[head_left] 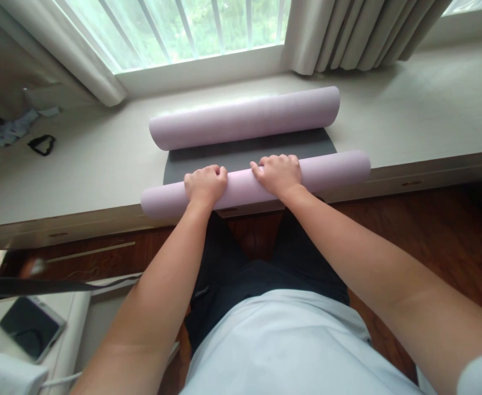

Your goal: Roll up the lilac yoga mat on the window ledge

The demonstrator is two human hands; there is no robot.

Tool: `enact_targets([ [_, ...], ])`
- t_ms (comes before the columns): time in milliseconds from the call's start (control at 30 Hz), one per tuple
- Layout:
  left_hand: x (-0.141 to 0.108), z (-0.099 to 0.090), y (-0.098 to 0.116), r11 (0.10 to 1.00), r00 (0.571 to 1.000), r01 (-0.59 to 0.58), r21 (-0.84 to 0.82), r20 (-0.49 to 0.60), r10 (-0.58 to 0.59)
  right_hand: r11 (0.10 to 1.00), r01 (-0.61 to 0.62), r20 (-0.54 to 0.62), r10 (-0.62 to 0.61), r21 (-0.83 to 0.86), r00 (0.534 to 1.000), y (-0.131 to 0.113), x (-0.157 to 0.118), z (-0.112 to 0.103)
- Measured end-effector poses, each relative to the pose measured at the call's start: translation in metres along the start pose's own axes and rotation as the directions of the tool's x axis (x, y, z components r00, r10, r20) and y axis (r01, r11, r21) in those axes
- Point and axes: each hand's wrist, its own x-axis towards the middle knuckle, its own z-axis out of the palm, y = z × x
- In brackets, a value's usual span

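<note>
A yoga mat (245, 118), pink on one face and dark grey on the other, lies on the white window ledge. It is rolled in from both ends, with a strip of its grey face flat between the two rolls. The near roll sits along the ledge's front edge. My left hand (205, 185) grips this roll left of its middle, fingers curled over the top. To the right of it, my right hand (279, 174) holds the same roll, its thumb pointing toward the left hand. The undersides of both hands are hidden.
Behind the mat is a barred window (191, 27) between grey curtains (348, 33). A black band (42, 145) and crumpled papers (16, 127) lie on the ledge at left. A phone (31, 327) and a white plug-like block (10, 376) rest on a surface at lower left.
</note>
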Motion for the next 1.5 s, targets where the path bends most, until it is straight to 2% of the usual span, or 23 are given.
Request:
enact_targets([
  [167, -0.043, 0.018, -0.004, 0.996, 0.977, -0.067, -0.063, -0.207, 0.052, 0.997, 0.072, -0.1, -0.075, -0.027, 0.992, 0.005, -0.041, 0.01],
  [300, -0.064, 0.032, -0.008, 0.983, 0.955, -0.121, -0.136, -0.286, 0.078, 0.994, 0.105, -0.143, -0.105, -0.007, 0.984, 0.012, -0.062, 0.022],
  [600, -0.079, 0.042, -0.01, 0.975, 0.964, -0.111, -0.194, -0.261, 0.057, 0.991, 0.117, -0.157, -0.125, -0.059, 0.98, 0.023, -0.077, 0.041],
  [867, -0.083, 0.036, -0.005, 0.963, 0.983, -0.056, -0.262, -0.185, 0.007, 0.991, 0.106, -0.151, -0.117, -0.077, 0.982, 0.023, -0.081, 0.039],
  [1067, -0.088, 0.036, -0.01, 0.975, 0.986, -0.037, -0.221, -0.167, 0.0, 0.989, 0.111, -0.176, -0.128, -0.102, 0.976, 0.024, -0.087, 0.04],
  [1200, -0.081, 0.028, -0.027, 0.971, 0.997, -0.067, -0.23, -0.046, 0.057, 0.991, 0.105, -0.193, -0.119, -0.078, 0.974, 0.021, -0.083, 0.035],
  [1300, -0.072, 0.023, -0.035, 0.985, 0.997, -0.068, -0.158, -0.05, 0.06, 0.994, 0.097, -0.178, -0.104, -0.049, 0.979, 0.017, -0.077, 0.027],
  [1400, -0.068, 0.018, -0.03, 0.992, 0.995, -0.063, -0.105, -0.081, 0.054, 0.995, 0.094, -0.149, -0.097, -0.026, 0.984, 0.012, -0.073, 0.018],
  [1500, -0.059, 0.009, -0.013, 0.994, 0.993, -0.018, -0.109, -0.118, 0.005, 0.996, 0.089, -0.136, -0.092, -0.023, 0.987, 0.008, -0.062, 0.007],
])
